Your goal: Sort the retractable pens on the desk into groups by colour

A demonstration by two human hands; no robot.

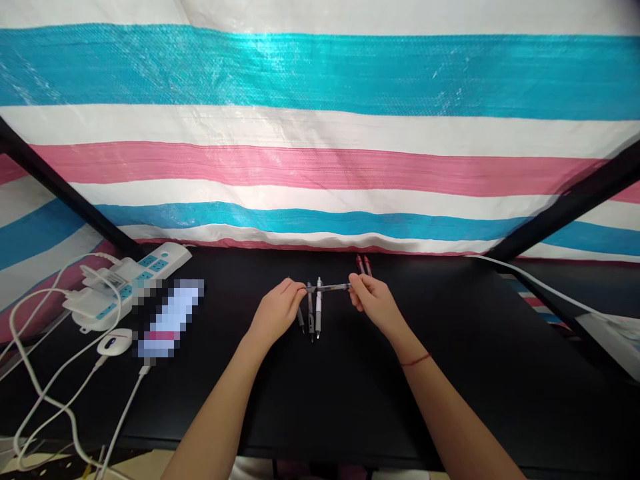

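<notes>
Between my two hands a slim pen (334, 288) with a clear barrel is held level, crosswise above the table. My left hand (280, 305) pinches its left end, and my right hand (371, 299) grips the right end. Below it, side by side on the black tabletop, lie a white pen (319, 313), a grey and black pen (311, 320) and a dark pen (301, 321) partly covered by my left hand. Beyond my right hand are two red pens (363, 263), their near ends hidden behind the fingers.
To the left stand a white power strip (163, 261) with plugged-in chargers, a white earbud case (115, 342) on a cable, and a lit phone (173, 320). White cables loop over the table's left side. A striped tarp (320, 173) hangs behind; black frame bars slant at both sides.
</notes>
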